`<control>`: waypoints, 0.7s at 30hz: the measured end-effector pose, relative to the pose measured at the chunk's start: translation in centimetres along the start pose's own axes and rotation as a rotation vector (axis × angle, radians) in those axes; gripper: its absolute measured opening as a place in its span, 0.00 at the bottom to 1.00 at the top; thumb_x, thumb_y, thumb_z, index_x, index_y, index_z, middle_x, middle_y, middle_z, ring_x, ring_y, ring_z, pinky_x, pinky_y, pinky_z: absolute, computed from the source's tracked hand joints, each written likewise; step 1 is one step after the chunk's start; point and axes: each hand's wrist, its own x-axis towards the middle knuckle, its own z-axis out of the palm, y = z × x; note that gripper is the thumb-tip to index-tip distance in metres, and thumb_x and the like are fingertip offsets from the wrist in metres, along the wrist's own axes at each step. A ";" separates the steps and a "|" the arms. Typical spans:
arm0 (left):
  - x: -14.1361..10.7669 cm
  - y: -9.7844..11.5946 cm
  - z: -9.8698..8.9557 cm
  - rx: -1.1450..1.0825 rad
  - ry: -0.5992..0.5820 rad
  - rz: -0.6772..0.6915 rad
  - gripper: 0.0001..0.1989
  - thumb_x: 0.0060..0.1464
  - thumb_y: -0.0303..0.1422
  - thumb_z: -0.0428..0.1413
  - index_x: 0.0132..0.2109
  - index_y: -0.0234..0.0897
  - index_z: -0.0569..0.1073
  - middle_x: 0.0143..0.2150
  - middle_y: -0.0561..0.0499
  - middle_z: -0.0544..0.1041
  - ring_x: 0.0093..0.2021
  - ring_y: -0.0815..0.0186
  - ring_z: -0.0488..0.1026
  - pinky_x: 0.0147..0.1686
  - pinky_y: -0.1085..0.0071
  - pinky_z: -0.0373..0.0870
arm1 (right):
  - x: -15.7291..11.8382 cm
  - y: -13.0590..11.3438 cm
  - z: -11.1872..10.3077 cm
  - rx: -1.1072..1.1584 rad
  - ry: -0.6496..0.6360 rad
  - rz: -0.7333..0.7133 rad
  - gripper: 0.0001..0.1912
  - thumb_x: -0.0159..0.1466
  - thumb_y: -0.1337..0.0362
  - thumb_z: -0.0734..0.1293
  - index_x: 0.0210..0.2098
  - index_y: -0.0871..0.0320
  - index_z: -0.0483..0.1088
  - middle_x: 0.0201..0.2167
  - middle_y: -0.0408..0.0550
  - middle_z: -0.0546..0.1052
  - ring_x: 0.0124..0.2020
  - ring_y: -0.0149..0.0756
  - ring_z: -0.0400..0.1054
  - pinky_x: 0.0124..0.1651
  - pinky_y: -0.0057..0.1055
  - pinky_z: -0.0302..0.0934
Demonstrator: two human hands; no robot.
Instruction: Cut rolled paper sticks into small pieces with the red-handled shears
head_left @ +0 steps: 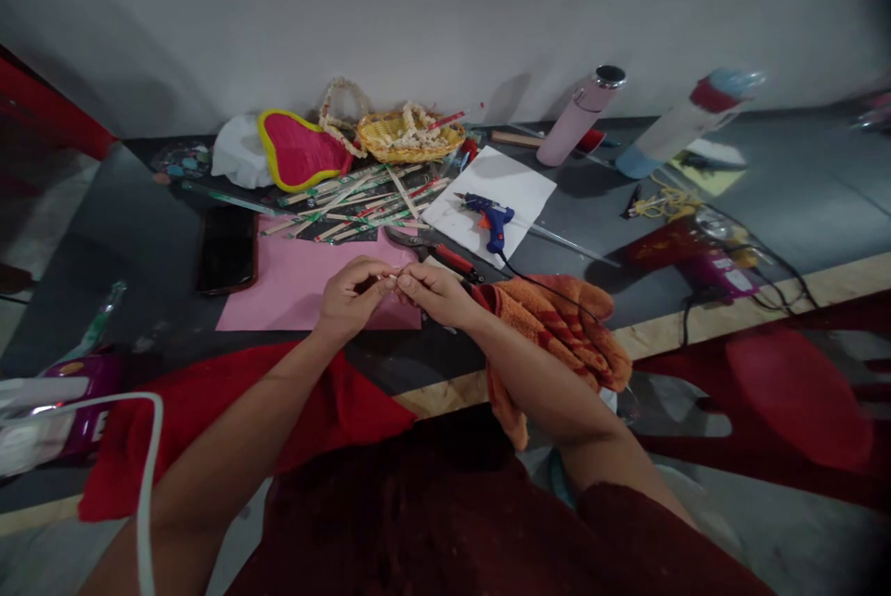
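Note:
My left hand [352, 299] and my right hand [441, 294] meet above a pink sheet [278, 285], fingertips pinched together. Something tiny and pale may be between them; it is too small to name. Just beyond my right hand lies a pair of red-handled pliers [451, 259]. A blue glue gun [496, 223] rests on white paper [525, 180] farther back, its black cord running right. Several chopsticks in printed wrappers [362, 197] are heaped behind the pink sheet.
A yellow basket [380, 150] holds a beaded string. Left of it are a red heart-shaped piece with yellow trim [306, 150] and a phone [227, 250]. Bottles, including a pink flask [574, 123], stand at the back right. An orange towel [557, 327] drapes over the table edge.

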 end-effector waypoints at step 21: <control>1.3 -1.1 -1.1 -0.472 0.207 -0.323 0.11 0.47 0.35 0.62 0.38 0.35 0.74 0.30 0.52 0.73 0.20 0.78 0.61 0.17 0.79 0.56 | -0.1 0.9 -4.1 -0.957 0.265 0.285 0.11 0.65 0.59 0.60 0.40 0.60 0.68 0.44 0.58 0.73 0.46 0.45 0.65 0.48 0.40 0.60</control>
